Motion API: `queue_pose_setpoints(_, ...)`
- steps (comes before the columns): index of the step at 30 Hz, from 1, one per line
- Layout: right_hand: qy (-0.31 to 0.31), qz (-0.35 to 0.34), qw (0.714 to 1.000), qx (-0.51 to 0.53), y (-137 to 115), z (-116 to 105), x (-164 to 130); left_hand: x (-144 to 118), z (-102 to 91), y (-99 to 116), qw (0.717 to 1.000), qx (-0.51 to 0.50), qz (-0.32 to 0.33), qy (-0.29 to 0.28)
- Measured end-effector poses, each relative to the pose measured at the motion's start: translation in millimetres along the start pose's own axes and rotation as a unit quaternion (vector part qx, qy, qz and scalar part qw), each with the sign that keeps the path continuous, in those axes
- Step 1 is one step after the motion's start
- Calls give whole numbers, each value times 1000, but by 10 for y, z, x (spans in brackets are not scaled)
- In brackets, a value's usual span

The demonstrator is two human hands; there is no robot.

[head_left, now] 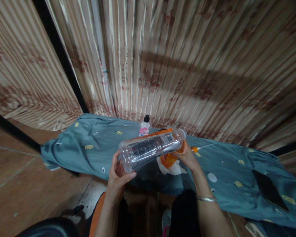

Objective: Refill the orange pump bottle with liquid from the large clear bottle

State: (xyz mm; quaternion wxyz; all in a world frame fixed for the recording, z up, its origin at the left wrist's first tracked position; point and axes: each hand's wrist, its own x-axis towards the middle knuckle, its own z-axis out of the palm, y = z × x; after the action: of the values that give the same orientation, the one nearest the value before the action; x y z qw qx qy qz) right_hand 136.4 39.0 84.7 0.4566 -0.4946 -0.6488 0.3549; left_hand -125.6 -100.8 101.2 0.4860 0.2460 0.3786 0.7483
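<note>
A clear plastic bottle (150,148) with a printed label and an orange strip is held tilted over the cloth, its neck up to the right. My left hand (118,176) cups its base, thumb along the lower edge. Near the neck, my right hand (186,154) grips the bottle from below; its fingers are partly hidden. Under the bottle, an orange see-through container (169,160) rests on a white tissue (176,170), partly covered from view. Just behind stands a small clear bottle (144,128) with a black cap and pink label.
The blue-green patterned cloth (88,158) covers a long narrow surface. On its right lie a white disc (212,177), a dark flat tablet-like object (270,190) and a small orange piece (194,149). A striped curtain (148,65) hangs behind, with a black pole (61,56) at left.
</note>
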Motion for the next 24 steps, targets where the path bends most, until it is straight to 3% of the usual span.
queue_pose_setpoints(24,-3,6,1000,15,-18,-6,-3,23,-40,-39,1000,15,8,-5)
